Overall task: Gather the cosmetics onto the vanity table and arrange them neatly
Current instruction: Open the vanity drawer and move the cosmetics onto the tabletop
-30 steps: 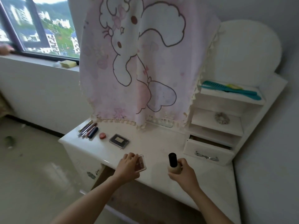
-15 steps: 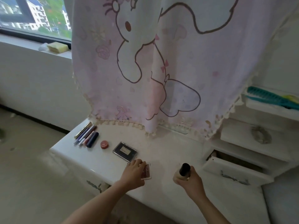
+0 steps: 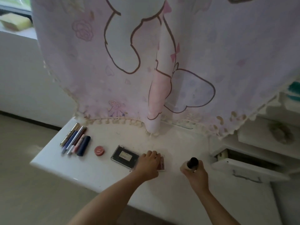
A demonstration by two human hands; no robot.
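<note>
On the white vanity table (image 3: 97,169) lie, from left to right, several pens and tubes in a row (image 3: 75,141), a small round red pot (image 3: 99,150) and a black flat palette (image 3: 125,156). My left hand (image 3: 148,164) rests on a small reddish compact (image 3: 162,163) just right of the black palette, pressing it on the tabletop. My right hand (image 3: 195,173) grips a pale bottle with a black cap (image 3: 192,162), standing upright on the table right of the compact.
A pink cartoon-print cloth (image 3: 146,62) hangs over the mirror down to the tabletop. At the right are white shelves with a scrunchie (image 3: 281,132) and a half-open drawer (image 3: 246,169). A yellow sponge (image 3: 16,21) lies on the windowsill at the upper left.
Both hands have slid farther onto the table and leftward, bringing the compact next to the black palette and the bottle after it. The camera has moved closer.
</note>
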